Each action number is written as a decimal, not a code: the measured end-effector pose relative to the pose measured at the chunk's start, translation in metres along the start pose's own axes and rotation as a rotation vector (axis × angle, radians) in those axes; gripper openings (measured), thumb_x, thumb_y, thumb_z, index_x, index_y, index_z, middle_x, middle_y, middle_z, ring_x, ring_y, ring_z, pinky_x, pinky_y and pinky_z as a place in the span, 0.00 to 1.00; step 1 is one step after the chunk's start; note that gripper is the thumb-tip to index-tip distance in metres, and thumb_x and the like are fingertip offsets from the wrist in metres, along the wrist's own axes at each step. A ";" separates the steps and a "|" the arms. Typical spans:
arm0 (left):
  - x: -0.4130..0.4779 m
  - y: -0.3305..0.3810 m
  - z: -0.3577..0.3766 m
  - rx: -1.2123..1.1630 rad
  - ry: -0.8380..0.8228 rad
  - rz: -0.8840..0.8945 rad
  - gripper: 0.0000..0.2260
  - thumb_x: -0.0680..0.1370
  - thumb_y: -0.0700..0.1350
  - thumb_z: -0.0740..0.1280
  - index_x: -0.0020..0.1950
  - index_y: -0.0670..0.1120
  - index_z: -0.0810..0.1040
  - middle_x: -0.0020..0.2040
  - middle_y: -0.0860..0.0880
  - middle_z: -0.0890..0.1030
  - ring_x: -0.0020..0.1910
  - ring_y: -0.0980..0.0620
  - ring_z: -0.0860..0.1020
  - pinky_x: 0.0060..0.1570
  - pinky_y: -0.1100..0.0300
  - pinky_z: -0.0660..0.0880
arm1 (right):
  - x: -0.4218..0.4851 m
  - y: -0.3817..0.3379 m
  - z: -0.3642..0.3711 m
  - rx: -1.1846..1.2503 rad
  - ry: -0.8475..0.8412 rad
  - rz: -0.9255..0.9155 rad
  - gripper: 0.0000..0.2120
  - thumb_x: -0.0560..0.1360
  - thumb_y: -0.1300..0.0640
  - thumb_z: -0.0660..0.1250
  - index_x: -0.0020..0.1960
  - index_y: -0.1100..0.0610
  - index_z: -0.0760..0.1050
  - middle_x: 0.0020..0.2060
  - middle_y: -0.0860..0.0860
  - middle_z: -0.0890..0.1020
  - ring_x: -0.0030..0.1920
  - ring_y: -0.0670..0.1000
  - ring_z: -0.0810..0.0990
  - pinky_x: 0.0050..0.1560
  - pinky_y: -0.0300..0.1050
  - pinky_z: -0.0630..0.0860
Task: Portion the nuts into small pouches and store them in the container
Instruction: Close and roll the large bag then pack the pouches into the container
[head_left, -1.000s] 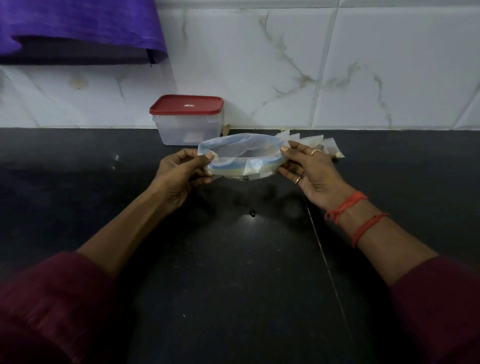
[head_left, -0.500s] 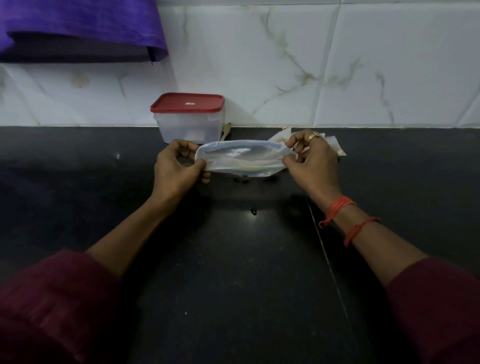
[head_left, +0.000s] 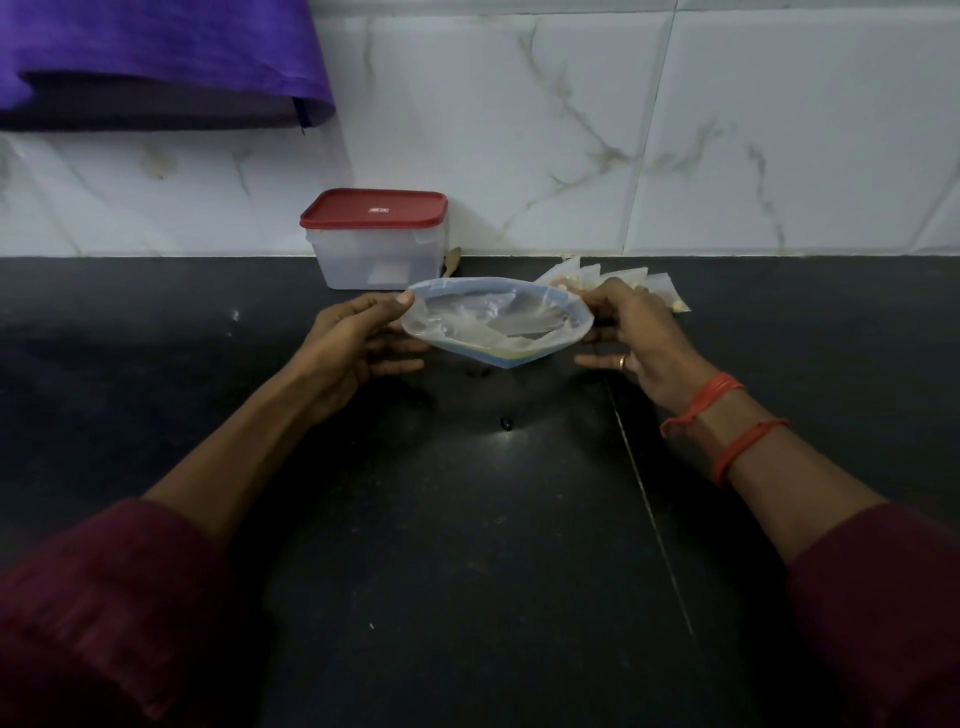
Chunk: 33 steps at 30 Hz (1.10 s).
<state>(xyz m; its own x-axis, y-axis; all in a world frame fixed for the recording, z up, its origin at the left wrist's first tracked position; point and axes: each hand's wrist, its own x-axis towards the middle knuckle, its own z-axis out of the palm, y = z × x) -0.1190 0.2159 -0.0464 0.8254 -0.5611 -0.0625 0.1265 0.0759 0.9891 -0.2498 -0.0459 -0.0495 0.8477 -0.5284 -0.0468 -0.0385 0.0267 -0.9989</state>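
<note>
A clear zip bag with a blue rim (head_left: 496, 325) hangs just above the black counter (head_left: 467, 519), its mouth spread wide toward me. My left hand (head_left: 358, 343) pinches the bag's left rim between thumb and fingers. My right hand (head_left: 631, 332) pinches the right rim. Behind my right hand lie several small clear pouches with nuts (head_left: 660, 288), partly hidden by my fingers. A clear plastic container with a red lid (head_left: 376, 239), closed, stands against the wall behind the bag on the left.
A white marble-tile wall (head_left: 571, 130) closes off the counter's far side. A purple cloth (head_left: 156, 57) hangs at the upper left. A small dark speck (head_left: 506, 423) lies on the counter in front of the bag, and a seam (head_left: 649, 509) runs down the counter.
The bag's mouth, pressed nearly flat half a second ago, is now pulled wide again. Both hands have stayed at its two ends.
</note>
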 end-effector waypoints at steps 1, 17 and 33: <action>0.000 0.000 -0.001 -0.031 -0.008 -0.012 0.15 0.72 0.50 0.73 0.56 0.47 0.81 0.50 0.45 0.86 0.50 0.46 0.85 0.43 0.54 0.82 | 0.000 -0.001 -0.003 0.028 -0.026 0.029 0.10 0.77 0.53 0.62 0.46 0.54 0.82 0.36 0.47 0.85 0.38 0.47 0.83 0.39 0.47 0.82; -0.005 0.004 -0.008 -0.108 -0.059 -0.041 0.10 0.72 0.49 0.74 0.52 0.50 0.83 0.53 0.45 0.85 0.44 0.51 0.84 0.37 0.61 0.80 | -0.008 -0.011 -0.008 0.124 -0.256 0.154 0.07 0.79 0.52 0.69 0.53 0.55 0.80 0.40 0.50 0.81 0.38 0.46 0.80 0.37 0.40 0.82; -0.011 0.008 0.001 -0.205 -0.107 -0.079 0.13 0.71 0.45 0.71 0.54 0.42 0.81 0.51 0.44 0.85 0.49 0.49 0.84 0.48 0.55 0.83 | -0.007 -0.011 -0.005 0.327 -0.220 0.161 0.03 0.77 0.56 0.71 0.47 0.56 0.80 0.38 0.52 0.86 0.38 0.48 0.86 0.39 0.42 0.84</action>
<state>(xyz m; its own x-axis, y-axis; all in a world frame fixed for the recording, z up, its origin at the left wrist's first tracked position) -0.1275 0.2217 -0.0376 0.7471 -0.6549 -0.1137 0.3063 0.1874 0.9333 -0.2582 -0.0466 -0.0382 0.9387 -0.3023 -0.1655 -0.0402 0.3807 -0.9238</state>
